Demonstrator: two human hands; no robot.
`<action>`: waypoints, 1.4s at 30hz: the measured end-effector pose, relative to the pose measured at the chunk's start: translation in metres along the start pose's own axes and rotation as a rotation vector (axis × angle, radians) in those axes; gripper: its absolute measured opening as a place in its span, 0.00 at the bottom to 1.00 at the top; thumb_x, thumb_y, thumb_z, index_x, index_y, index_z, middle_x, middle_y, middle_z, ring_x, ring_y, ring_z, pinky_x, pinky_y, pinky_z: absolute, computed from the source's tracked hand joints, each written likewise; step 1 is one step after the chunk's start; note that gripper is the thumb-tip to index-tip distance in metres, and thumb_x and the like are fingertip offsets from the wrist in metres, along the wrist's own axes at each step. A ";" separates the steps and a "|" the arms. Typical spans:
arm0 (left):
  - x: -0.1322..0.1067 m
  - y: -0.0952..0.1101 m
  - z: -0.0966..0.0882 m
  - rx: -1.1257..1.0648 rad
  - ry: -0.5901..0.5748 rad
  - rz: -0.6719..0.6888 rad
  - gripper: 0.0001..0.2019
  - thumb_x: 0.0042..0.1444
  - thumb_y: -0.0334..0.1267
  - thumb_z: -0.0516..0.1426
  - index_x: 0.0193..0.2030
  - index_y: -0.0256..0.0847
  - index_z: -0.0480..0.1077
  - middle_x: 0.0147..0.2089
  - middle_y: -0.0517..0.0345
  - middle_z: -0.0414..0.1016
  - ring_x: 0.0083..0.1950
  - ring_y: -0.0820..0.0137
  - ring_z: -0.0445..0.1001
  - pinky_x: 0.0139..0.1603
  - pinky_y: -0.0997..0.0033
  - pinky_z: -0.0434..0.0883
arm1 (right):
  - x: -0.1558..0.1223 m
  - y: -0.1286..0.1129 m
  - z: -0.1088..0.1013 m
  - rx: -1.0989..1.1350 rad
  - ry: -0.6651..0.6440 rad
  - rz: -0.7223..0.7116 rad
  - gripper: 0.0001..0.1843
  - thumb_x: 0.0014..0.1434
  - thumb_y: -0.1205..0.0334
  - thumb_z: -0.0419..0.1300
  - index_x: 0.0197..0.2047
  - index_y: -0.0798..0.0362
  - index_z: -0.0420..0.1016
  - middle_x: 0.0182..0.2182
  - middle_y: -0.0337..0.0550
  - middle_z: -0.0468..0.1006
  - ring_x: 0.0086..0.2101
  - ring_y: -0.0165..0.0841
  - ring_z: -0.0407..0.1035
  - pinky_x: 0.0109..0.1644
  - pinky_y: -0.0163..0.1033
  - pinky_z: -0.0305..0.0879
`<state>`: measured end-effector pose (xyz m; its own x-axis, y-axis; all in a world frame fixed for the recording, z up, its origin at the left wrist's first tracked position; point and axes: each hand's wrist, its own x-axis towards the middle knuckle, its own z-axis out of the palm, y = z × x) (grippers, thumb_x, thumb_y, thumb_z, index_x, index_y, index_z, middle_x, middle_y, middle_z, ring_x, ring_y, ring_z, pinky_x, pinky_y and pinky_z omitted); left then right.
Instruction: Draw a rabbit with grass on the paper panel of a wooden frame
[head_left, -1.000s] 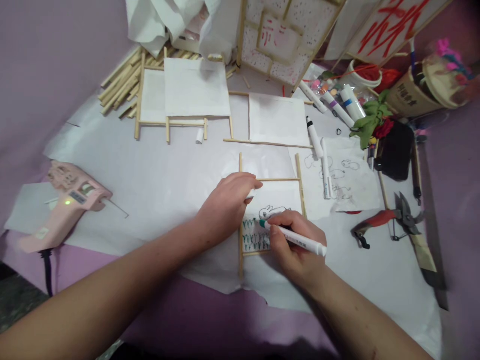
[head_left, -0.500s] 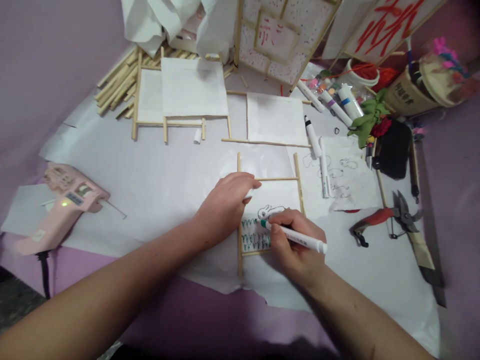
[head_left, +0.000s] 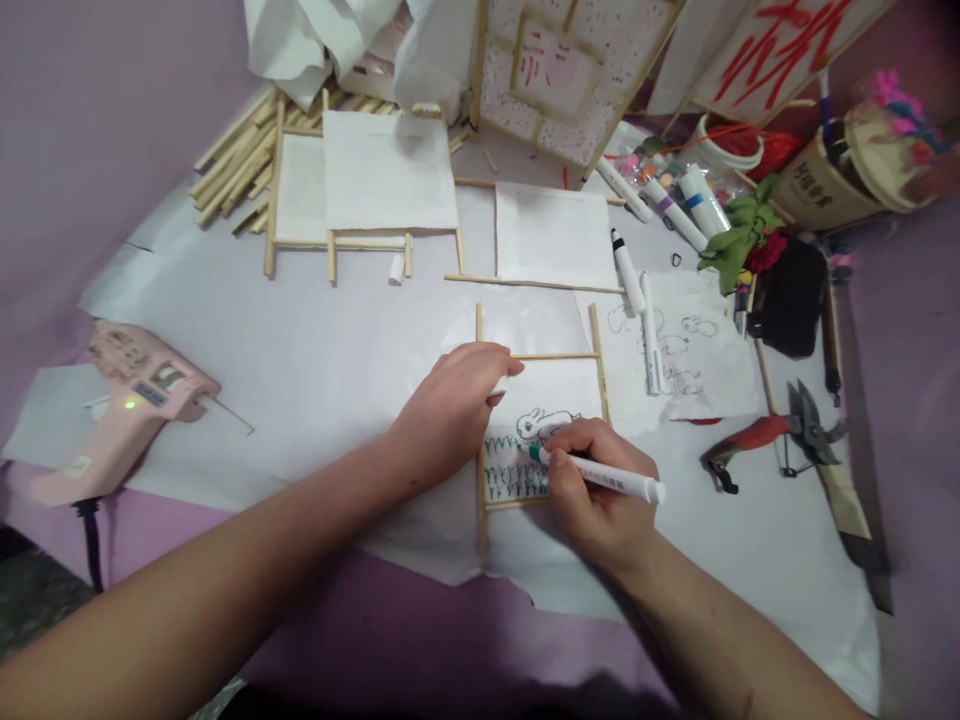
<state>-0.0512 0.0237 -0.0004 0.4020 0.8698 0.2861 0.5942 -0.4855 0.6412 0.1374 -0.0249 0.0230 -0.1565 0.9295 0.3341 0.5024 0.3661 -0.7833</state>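
A green marker [head_left: 619, 480] with a white barrel is gripped in my right hand [head_left: 604, 515], its tip at the paper. Under it lies a white paper panel [head_left: 559, 383] in a thin wooden stick frame [head_left: 603, 385]. A rabbit outline [head_left: 536, 424] in dark line is drawn there, above rows of green grass strokes [head_left: 501, 474]. My left hand [head_left: 450, 400] rests on the frame's left side, fingers curled round a small white piece that looks like the marker cap [head_left: 499, 386]. My right hand hides the panel's lower right part.
A pink glue gun [head_left: 127, 410] with a lit light lies left. Farther back are papered frames [head_left: 390, 175] and a pile of sticks [head_left: 236, 165]. To the right are markers [head_left: 651, 335], a sketch sheet [head_left: 705, 375], red-handled pruning shears [head_left: 757, 435] and a paper cup [head_left: 814, 185].
My right hand and the green marker have shifted slightly right and down, showing more of the rabbit outline. My left hand keeps its place on the frame.
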 end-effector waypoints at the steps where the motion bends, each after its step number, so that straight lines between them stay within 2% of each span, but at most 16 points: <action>1: 0.000 0.000 0.000 0.001 0.001 0.002 0.16 0.60 0.22 0.50 0.52 0.34 0.71 0.53 0.45 0.77 0.60 0.58 0.73 0.60 0.54 0.73 | 0.000 0.000 0.000 0.004 0.001 0.007 0.07 0.60 0.68 0.56 0.30 0.51 0.68 0.22 0.35 0.74 0.23 0.29 0.67 0.30 0.37 0.63; 6: 0.001 0.000 0.000 0.000 0.001 0.017 0.15 0.61 0.22 0.50 0.52 0.31 0.71 0.53 0.43 0.77 0.60 0.58 0.74 0.60 0.54 0.73 | -0.003 0.002 0.001 0.023 0.018 0.044 0.06 0.62 0.67 0.56 0.31 0.51 0.70 0.24 0.38 0.76 0.25 0.30 0.69 0.30 0.38 0.64; 15: 0.001 0.002 -0.001 -0.002 -0.008 -0.009 0.15 0.61 0.22 0.51 0.52 0.33 0.70 0.53 0.44 0.77 0.60 0.57 0.73 0.60 0.54 0.72 | -0.003 0.001 -0.007 -0.006 0.030 0.013 0.06 0.60 0.68 0.57 0.30 0.51 0.69 0.23 0.36 0.73 0.24 0.28 0.66 0.28 0.36 0.62; 18: 0.002 0.004 -0.002 -0.015 -0.038 0.006 0.13 0.61 0.26 0.55 0.52 0.35 0.69 0.52 0.45 0.77 0.61 0.56 0.72 0.60 0.52 0.71 | -0.002 0.000 -0.009 -0.025 -0.003 -0.025 0.07 0.59 0.68 0.57 0.30 0.51 0.69 0.21 0.36 0.72 0.22 0.28 0.65 0.27 0.36 0.60; 21: 0.002 0.006 -0.003 -0.011 -0.078 0.010 0.18 0.58 0.29 0.63 0.54 0.36 0.67 0.53 0.47 0.77 0.63 0.54 0.70 0.60 0.50 0.69 | -0.002 0.001 -0.009 -0.031 -0.023 -0.055 0.07 0.59 0.69 0.57 0.29 0.52 0.69 0.21 0.36 0.71 0.22 0.28 0.64 0.27 0.37 0.59; 24: 0.002 0.007 -0.003 0.011 -0.094 -0.011 0.21 0.54 0.28 0.66 0.54 0.37 0.66 0.53 0.47 0.77 0.64 0.54 0.70 0.61 0.50 0.67 | -0.002 0.002 -0.008 -0.030 -0.027 -0.070 0.07 0.59 0.69 0.57 0.30 0.52 0.69 0.21 0.36 0.71 0.21 0.28 0.64 0.27 0.37 0.59; 34: 0.001 0.007 -0.003 0.020 -0.095 -0.014 0.22 0.54 0.28 0.66 0.54 0.38 0.66 0.53 0.48 0.77 0.64 0.54 0.70 0.60 0.51 0.65 | 0.001 0.000 -0.007 -0.027 -0.065 -0.071 0.08 0.59 0.69 0.56 0.28 0.52 0.68 0.20 0.36 0.71 0.21 0.28 0.64 0.27 0.37 0.59; 42: 0.001 0.007 -0.003 0.009 -0.094 -0.019 0.21 0.55 0.28 0.65 0.54 0.38 0.66 0.53 0.48 0.77 0.64 0.54 0.70 0.60 0.51 0.66 | -0.001 0.001 -0.008 -0.057 -0.020 -0.048 0.07 0.60 0.68 0.56 0.30 0.51 0.69 0.21 0.37 0.72 0.22 0.29 0.65 0.27 0.38 0.61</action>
<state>-0.0483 0.0211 0.0065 0.4537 0.8672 0.2055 0.6084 -0.4699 0.6396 0.1452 -0.0258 0.0264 -0.1984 0.9120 0.3590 0.5411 0.4073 -0.7357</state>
